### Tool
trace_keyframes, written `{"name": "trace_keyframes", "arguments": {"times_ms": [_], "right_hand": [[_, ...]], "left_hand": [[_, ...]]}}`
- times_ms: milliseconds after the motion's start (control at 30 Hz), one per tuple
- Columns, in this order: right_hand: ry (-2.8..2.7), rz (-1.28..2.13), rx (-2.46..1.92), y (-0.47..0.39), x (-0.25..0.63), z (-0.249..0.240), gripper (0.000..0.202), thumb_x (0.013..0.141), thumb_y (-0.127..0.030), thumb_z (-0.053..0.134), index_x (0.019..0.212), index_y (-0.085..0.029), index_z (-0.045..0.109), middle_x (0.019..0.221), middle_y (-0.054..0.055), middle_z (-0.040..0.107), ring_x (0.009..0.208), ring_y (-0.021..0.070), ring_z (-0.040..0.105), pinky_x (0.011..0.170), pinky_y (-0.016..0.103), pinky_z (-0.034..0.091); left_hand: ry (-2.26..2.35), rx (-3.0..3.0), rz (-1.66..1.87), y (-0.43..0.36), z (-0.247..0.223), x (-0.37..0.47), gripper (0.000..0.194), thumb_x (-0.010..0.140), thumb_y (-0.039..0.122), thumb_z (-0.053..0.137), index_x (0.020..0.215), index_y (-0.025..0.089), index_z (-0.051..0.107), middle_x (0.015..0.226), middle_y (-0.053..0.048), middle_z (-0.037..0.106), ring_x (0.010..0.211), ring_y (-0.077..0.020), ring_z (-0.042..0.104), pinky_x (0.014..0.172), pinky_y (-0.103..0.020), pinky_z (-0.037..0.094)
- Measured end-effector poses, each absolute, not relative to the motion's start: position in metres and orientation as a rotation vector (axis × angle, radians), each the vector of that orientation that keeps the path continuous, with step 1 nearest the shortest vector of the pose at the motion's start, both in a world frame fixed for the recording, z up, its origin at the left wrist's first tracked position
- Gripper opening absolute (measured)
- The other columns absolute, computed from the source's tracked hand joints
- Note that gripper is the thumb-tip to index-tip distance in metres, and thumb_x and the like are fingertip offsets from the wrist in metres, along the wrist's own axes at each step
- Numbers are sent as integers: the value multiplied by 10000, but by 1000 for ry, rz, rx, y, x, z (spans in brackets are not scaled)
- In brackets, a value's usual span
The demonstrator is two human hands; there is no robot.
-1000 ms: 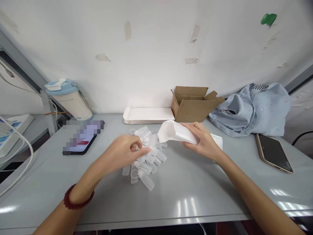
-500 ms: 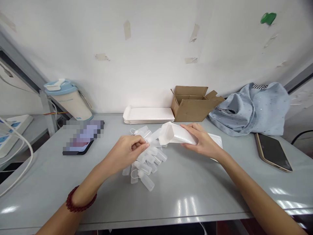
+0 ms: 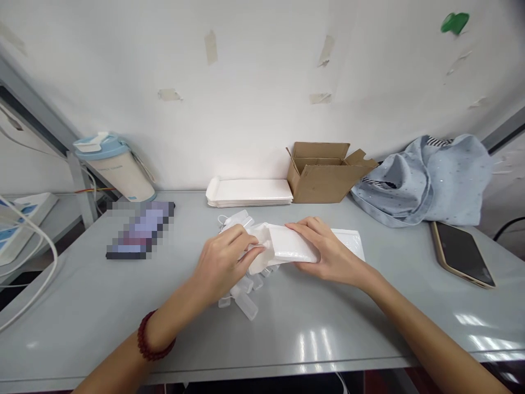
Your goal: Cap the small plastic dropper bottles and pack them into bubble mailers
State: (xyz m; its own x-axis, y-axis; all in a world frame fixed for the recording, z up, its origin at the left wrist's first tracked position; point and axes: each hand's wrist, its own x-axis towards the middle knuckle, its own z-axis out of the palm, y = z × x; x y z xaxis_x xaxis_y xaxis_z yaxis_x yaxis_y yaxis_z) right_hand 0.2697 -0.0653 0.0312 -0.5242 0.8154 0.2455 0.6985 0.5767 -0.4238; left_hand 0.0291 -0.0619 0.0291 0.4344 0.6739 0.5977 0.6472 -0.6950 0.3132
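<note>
My right hand (image 3: 328, 254) is wrapped round a white padded envelope (image 3: 293, 244), its open mouth turned left. At that mouth, my left hand (image 3: 225, 260) has thumb and fingers pinched together; a small translucent piece shows at the fingertips, too unclear to name. Small clear plastic bottles (image 3: 245, 302) lie in a loose pile on the grey table, partly hidden below the left hand and the envelope. Another white envelope (image 3: 350, 241) lies flat on the table behind the right hand.
A stack of white envelopes (image 3: 252, 191) lies by the wall, beside an open cardboard box (image 3: 322, 180). A blue cloth bag (image 3: 455, 180) and a phone (image 3: 463, 254) are on the right. On the left are a tumbler (image 3: 123, 172), another phone (image 3: 143, 230) and a power strip (image 3: 28, 219).
My left hand has moved right to the envelope's mouth. The held envelope has shifted slightly left and down, over part of the bottle pile.
</note>
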Motion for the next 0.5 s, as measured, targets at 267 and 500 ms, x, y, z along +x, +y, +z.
{"name": "trace_keyframes", "arguments": {"times_ms": [267,500], "right_hand": [[-2230,427,-1339,-56,284,35,579,757,-309,616,1304,-295,425,1115,72,516,1042,280,485,870,425,429],[-2078,341,-1466,-49,295,39,501,770,-380,605,1248,-294,481,1041,61,534,1011,289,489,826,424,433]], "left_hand": [[1226,2314,1175,-59,44,21,176,878,242,511,895,191,679,783,-40,629,650,-134,533,503,-231,393],[1589,2231,681,-43,51,-5,196,831,363,527,890,223,650,846,-24,647,716,-186,543,551,-273,396]]}}
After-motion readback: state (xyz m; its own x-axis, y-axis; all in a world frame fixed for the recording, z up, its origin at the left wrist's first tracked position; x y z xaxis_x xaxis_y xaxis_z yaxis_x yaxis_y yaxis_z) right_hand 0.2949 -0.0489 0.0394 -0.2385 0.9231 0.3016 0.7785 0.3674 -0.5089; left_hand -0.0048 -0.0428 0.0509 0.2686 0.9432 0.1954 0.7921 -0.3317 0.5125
